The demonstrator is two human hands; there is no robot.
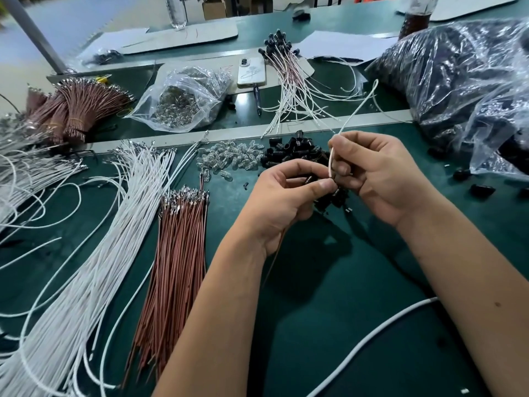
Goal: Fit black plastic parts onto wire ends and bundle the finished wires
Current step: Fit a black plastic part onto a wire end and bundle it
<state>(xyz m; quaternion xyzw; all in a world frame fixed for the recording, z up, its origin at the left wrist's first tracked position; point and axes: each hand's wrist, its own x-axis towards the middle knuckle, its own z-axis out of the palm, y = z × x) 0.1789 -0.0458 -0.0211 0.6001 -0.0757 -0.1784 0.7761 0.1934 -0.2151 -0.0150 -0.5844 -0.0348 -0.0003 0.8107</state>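
Note:
My left hand (286,196) pinches a small black plastic part (310,179) between thumb and fingers, and a brown wire (274,253) hangs down from under its palm. My right hand (378,173) pinches a white wire (355,113) near its lower end, which meets the black part; the wire runs up and to the right. Both hands hover over a heap of loose black parts (294,151). Finished wires with black caps (282,61) lie fanned out at the back.
White wires (94,253) and brown wires (177,270) lie in bundles to the left. Small clear bulbs (229,156) sit beside the black heap. A bag of bulbs (183,101), a phone (252,73) and a big bag of black parts (463,81) are further back.

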